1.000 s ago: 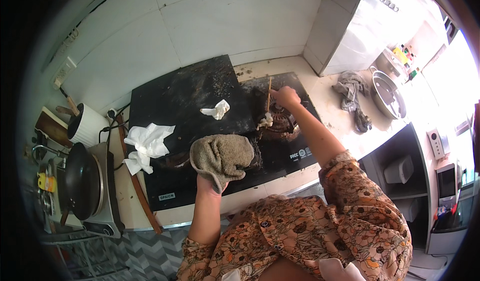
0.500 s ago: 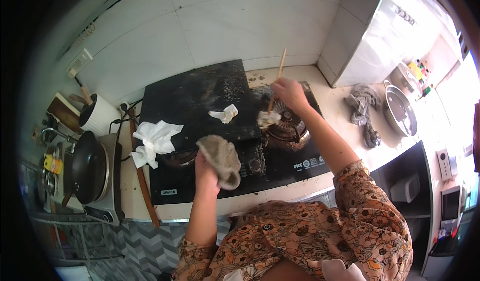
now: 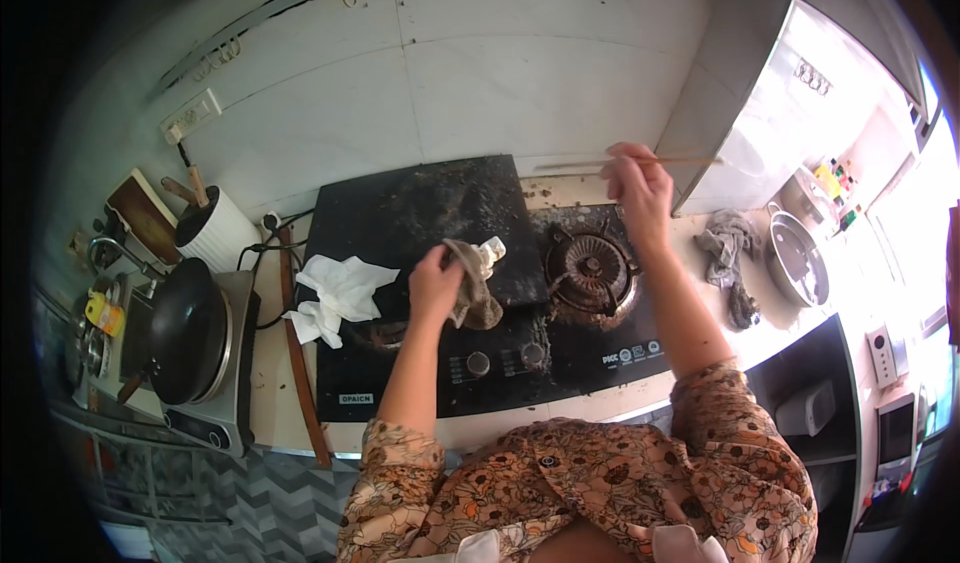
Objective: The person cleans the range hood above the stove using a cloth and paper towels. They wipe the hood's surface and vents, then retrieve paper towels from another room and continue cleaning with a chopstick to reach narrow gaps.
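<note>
My left hand [image 3: 434,285] is closed on a grubby grey-brown cloth [image 3: 478,298], low over the black panel [image 3: 400,213]. A crumpled white tissue [image 3: 490,253] shows right beside the cloth; whether it is held or lies on the panel I cannot tell. My right hand [image 3: 640,185] is raised behind the stove's right burner [image 3: 590,268], its fingers round a thin wooden stick [image 3: 685,161] held roughly level. The stick is blurred, and no wad shows on it. Grime coats the burner and the black gas stove [image 3: 590,348] around it.
Larger white tissues [image 3: 345,288] lie left of the cloth. A wooden strip [image 3: 303,393] runs along the stove's left side. Further left are a black wok [image 3: 188,333] and a white utensil holder [image 3: 220,228]. At right lie a grey rag [image 3: 728,243] and a metal pan [image 3: 798,258].
My right hand has lifted away from the burner, and the stick has swung from upright to level. A dirty wad no longer shows at its tip. My left hand has moved the cloth farther back.
</note>
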### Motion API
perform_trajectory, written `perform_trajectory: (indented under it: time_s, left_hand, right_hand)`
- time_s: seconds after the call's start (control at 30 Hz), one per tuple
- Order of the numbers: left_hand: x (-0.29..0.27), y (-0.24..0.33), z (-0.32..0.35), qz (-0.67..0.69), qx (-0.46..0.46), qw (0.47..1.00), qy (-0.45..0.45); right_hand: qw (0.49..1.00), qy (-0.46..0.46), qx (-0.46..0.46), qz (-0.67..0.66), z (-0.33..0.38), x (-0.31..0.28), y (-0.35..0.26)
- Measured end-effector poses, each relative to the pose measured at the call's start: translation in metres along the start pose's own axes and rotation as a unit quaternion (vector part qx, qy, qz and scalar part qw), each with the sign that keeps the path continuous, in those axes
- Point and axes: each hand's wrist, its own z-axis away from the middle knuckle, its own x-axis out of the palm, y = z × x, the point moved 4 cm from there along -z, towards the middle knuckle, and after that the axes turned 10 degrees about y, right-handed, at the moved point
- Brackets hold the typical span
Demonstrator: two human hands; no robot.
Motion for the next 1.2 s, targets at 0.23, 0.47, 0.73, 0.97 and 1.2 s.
perform_trajectory:
  time_s: [0.23, 0.47, 0.73, 0.97, 1.2]
  left_hand:
    - [-0.057, 0.001, -0.007, 0.690, -0.129, 0.700, -0.130]
    - [-0.078, 0.031, -0.019, 0.672, -0.036, 0.727, -0.133]
    - [-0.087, 0.154, 0.001, 0.201, 0.358, 0.911, -0.037]
    - [-0.109, 0.128, 0.027, 0.295, 0.314, 0.902, 0.035]
    - [-0.084, 0.045, 0.033, 0.343, 0.146, 0.926, -0.061]
  right_hand:
    - [0.983, -0.182, -0.003, -0.001, 0.066, 0.011, 0.000]
    - [0.976, -0.211, -0.057, 0.010, 0.102, 0.060, -0.056]
    - [0.863, -0.046, -0.462, 0.199, 0.091, 0.091, -0.077]
    - [0.779, 0.160, -0.577, 0.188, -0.022, 0.115, -0.152]
    - [0.616, 0.208, -0.719, 0.247, -0.099, 0.147, -0.219]
